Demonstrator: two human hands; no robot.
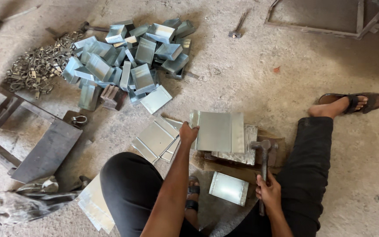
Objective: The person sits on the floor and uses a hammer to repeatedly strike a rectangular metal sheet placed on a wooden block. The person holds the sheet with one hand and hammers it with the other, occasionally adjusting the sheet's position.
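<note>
We're sitting on the concrete floor (251, 74), legs apart. Our left hand (188, 132) is closed on the left edge of a folded metal sheet (218, 131), fingers wrapped over the edge, holding it flat on top of a worn block (242, 153) between our legs. Our right hand (267, 191) is fisted around the handle of a hammer (263, 169); the hammer head sits just right of the sheet, at the block's edge, apparently resting there. A smaller metal piece (229, 188) lies on the floor near the right hand. Flat sheets (155, 138) are stacked just left of the left hand. Farther up, a heap of bent metal boxes (130, 61), with a pile of small clamps (40, 66) to its left. Dark metal stand (44, 151) at left. Sandal (365, 102) on the right foot.
</note>
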